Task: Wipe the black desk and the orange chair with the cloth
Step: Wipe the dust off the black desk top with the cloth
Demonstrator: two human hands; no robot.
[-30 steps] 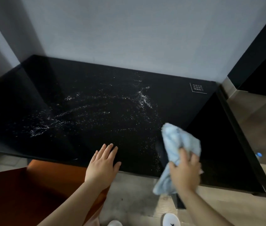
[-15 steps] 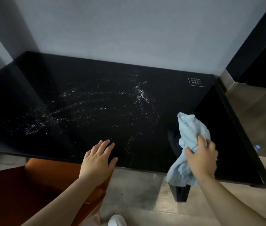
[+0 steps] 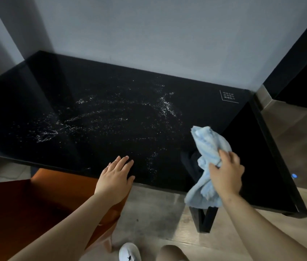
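The right hand [image 3: 226,174] has its grip clamped on the bunched blue cloth [image 3: 210,146]. Its fingers curl round the middle, with one end sticking up and the other hanging past the near edge of the black tabletop [image 3: 92,78]. The cloth sits toward four o'clock of the surface; whether it touches the top or is held just above it, I cannot tell. The left hand [image 3: 115,176] lies flat at six o'clock, fingers straight, its grip apart and holding nothing. White specks [image 3: 111,117] spread from nine o'clock across the middle to one o'clock, well apart from the cloth. The orange chair [image 3: 26,204] stands at seven o'clock, partly under the edge.

Several things could go wrong from here. Wadded this tightly, the cloth may only smear the specks into streaks on the glossy black. A sweep toward six o'clock could push residue over the edge onto the chair. The planted left palm may leave prints.
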